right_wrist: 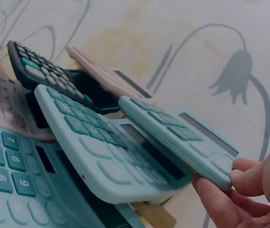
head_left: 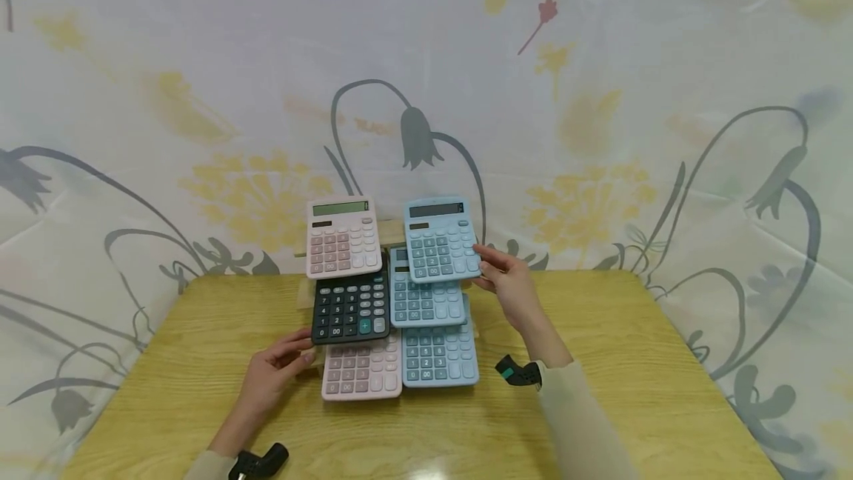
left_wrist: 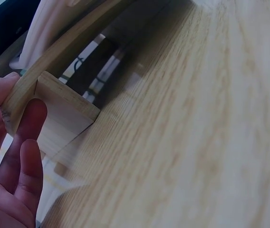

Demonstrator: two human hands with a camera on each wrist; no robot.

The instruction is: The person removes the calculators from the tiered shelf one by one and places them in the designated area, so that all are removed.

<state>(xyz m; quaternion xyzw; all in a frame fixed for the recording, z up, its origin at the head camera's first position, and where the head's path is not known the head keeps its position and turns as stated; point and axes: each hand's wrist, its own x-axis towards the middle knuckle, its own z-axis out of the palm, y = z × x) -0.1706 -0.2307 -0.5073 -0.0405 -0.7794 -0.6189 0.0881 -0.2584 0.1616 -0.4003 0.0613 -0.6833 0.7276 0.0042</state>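
Observation:
My right hand (head_left: pixel 513 287) pinches the right edge of the top blue calculator (head_left: pixel 440 239), thumb above and fingers beneath, as the right wrist view shows. Two more blue calculators, a middle one (head_left: pixel 426 304) and a front one (head_left: pixel 440 354), overlap below it. On the left side, a pink calculator (head_left: pixel 343 237) is at the top, a black calculator (head_left: pixel 351 310) in the middle and another pink one (head_left: pixel 363 372) in front. My left hand (head_left: pixel 269 372) grips the edge of a wooden stand (left_wrist: pixel 73 38) between thumb and fingers, beside the black calculator.
The stand's wooden support block (left_wrist: pixel 63 109) rests on the wood-grain table (head_left: pixel 593 391). Behind the table hangs a flower-printed cloth (head_left: pixel 426 35). Each wrist wears a small black device, one near the left sleeve (head_left: pixel 260 461) and one near the right sleeve (head_left: pixel 520 372).

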